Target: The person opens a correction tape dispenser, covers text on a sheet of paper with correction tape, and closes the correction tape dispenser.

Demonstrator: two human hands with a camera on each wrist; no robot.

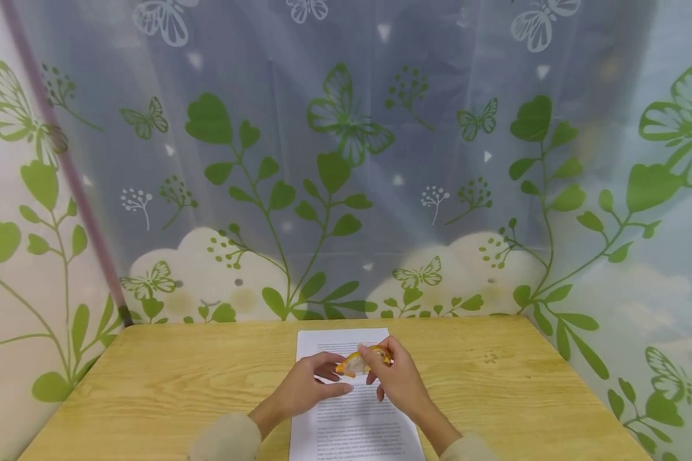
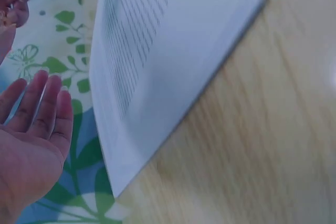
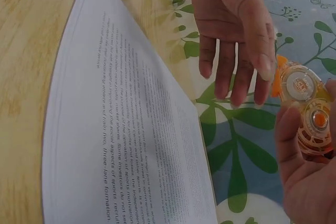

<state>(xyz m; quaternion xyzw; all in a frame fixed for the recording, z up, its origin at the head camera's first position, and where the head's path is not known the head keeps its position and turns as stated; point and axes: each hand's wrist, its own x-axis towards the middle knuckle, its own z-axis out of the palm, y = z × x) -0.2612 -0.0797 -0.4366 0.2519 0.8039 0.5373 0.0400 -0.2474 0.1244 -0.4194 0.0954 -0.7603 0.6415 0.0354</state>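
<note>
An orange, see-through correction tape dispenser [image 1: 354, 367] is held above a printed sheet of paper [image 1: 354, 422]. My right hand [image 1: 403, 381] pinches it between thumb and fingers at its right end. Its round spools show in the right wrist view, where the orange tip of the correction tape [image 3: 299, 85] points at the other hand. Beside that tip is my left hand [image 1: 307, 387], fingers extended and palm turned toward the dispenser, holding nothing. In the left wrist view the left hand's fingers [image 2: 44, 106] look straight and slightly spread.
The paper appears to be a stack of sheets lying on a light wooden table [image 1: 196, 378]. A curtain [image 1: 346, 211] patterned with green leaves and butterflies hangs behind the table's far edge and along both sides.
</note>
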